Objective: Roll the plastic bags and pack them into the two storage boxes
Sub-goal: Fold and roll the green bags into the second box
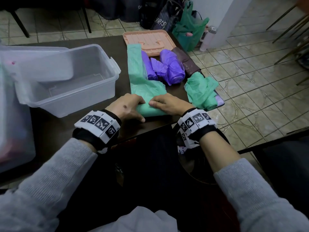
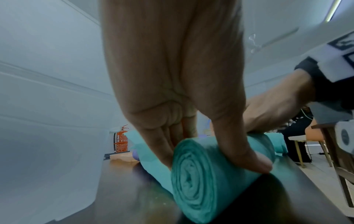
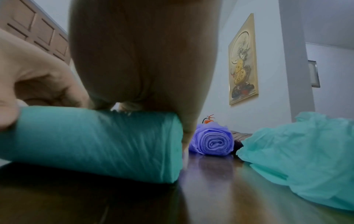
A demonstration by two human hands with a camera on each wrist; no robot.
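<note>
At the near edge of the dark table, both hands sit on a half-rolled green bag. Left hand has its fingers and thumb curled round one end of the roll, right hand curls over the other end, thumbs almost touching. Its unrolled tail stretches away toward a pink tray. Two rolled purple bags lie just beside the tail, a loose green bag to the right, a clear storage box to the left
</note>
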